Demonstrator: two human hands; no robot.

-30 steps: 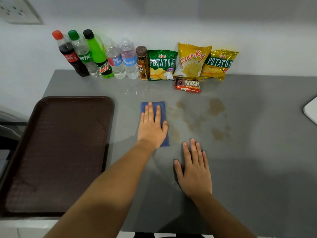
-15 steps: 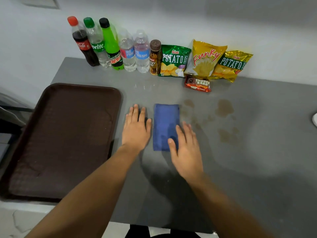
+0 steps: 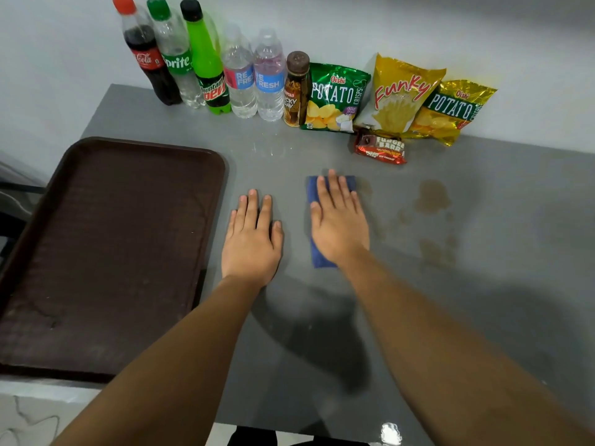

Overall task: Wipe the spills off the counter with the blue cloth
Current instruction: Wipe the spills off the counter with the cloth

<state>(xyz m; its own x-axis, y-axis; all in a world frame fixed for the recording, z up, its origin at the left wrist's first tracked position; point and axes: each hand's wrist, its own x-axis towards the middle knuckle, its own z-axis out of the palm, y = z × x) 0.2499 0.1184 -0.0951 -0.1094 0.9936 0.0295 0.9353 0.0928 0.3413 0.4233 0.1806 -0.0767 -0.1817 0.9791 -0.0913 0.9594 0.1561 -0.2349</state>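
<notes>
The blue cloth [image 3: 318, 257] lies folded in a narrow strip on the grey counter [image 3: 483, 317], near its middle. My right hand [image 3: 338, 223] is pressed flat on top of the cloth, fingers together, and covers most of it. My left hand [image 3: 252, 239] rests flat on the bare counter just left of the cloth, holding nothing. Brown spills spread to the right of the cloth: a large blotch [image 3: 431, 197], smaller patches [image 3: 434, 252] below it, and faint smears right beside the cloth's edge.
A dark brown tray [image 3: 109, 246] fills the counter's left side. Along the back wall stand several drink bottles [image 3: 193, 59] and three snack bags [image 3: 399, 94], with a fudge bar [image 3: 381, 148] lying in front of them, just behind the cloth.
My left hand came off the cloth and moved left onto the bare counter. My right hand slid forward from the cloth's near edge and now covers it.
</notes>
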